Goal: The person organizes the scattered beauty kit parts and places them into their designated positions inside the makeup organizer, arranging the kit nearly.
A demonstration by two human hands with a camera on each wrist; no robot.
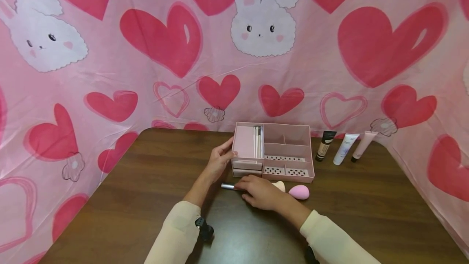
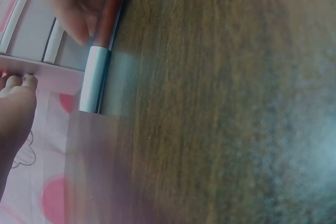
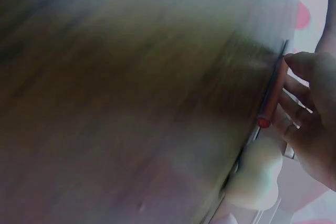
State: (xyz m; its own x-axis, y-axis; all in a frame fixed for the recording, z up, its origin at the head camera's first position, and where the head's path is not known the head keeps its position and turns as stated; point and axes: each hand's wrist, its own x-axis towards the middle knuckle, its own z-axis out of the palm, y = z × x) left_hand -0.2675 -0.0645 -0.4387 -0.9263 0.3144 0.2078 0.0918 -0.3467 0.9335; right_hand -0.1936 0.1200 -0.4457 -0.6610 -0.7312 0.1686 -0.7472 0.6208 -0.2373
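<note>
A lip gloss tube (image 2: 94, 80) with a silver cap and a reddish-brown body lies level, close over the table in front of the organizer. My right hand (image 1: 261, 192) pinches its body between thumb and fingers, and the cap points left. In the right wrist view, the tube's round red end (image 3: 264, 123) shows below the fingers. My left hand (image 1: 218, 161) rests against the left side of a pink makeup organizer (image 1: 309, 150), thumb near its front edge. Slim brushes (image 1: 258, 141) stand in a slot of the organizer, beside its lidded part and above two small drawers (image 1: 247, 169).
A cream, waisted makeup sponge (image 3: 254, 179) lies just right of my right hand, with a pink egg-shaped sponge (image 1: 299, 192) beside it. Three tubes stand right of the organizer: a black-capped one (image 1: 324, 146), a white one (image 1: 345, 149) and a pink one (image 1: 364, 146).
</note>
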